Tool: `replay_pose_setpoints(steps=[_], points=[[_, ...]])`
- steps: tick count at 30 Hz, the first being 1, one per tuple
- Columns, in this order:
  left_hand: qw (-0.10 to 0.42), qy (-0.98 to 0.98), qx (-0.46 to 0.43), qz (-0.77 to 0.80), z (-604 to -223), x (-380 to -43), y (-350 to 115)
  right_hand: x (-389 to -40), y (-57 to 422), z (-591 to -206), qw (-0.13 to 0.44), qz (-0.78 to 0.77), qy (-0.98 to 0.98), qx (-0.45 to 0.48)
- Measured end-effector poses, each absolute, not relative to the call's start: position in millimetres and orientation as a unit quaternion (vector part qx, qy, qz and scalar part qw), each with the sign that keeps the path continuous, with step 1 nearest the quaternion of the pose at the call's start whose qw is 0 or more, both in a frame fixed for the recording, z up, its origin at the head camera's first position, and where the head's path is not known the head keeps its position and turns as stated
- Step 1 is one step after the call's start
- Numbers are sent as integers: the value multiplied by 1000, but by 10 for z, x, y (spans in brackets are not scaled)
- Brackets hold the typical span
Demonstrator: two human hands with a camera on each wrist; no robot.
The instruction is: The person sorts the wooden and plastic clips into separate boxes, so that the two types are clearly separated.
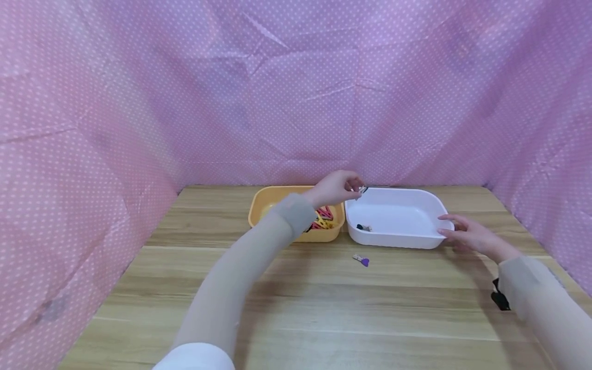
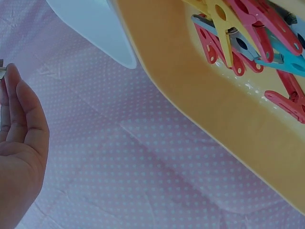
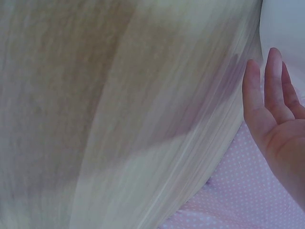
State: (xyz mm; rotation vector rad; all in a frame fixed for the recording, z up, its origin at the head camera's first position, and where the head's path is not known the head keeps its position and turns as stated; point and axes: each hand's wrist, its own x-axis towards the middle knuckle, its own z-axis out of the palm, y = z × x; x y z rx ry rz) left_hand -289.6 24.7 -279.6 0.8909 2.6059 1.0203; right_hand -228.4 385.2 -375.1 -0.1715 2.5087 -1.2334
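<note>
My left hand [image 1: 336, 188] is raised over the seam between a yellow bin and a white bin, pinching a small clothespin [image 1: 363, 189] with a dark part at its fingertips. In the left wrist view only a bit of that clothespin shows at the edge. The yellow bin [image 1: 260, 201] holds several plastic clothespins [image 2: 248, 28] in red, yellow and blue, partly hidden behind my left arm. My right hand [image 1: 473, 237] rests with extended fingers at the right end of the white bin [image 1: 398, 240]. Inside that bin lies one small dark-topped clothespin [image 1: 364, 227].
A small clothespin with a purple heart [image 1: 362, 260] lies on the wooden table [image 1: 324, 308] in front of the bins. Pink dotted cloth [image 1: 296, 103] hangs behind the table and along both sides. A black strap piece [image 1: 500, 298] hangs from the right wrist.
</note>
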Motion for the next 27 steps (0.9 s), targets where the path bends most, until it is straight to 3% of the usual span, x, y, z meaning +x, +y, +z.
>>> replay_pose_setpoints(steps=[15,27], points=[[102,897,292,316,-2788,-2984,411,-2276,3844,-3716,170,-428,886,-61],[125,910,305,252,-3066,-3026,571,-2242,3837,-3735,167,-432,884,-60]])
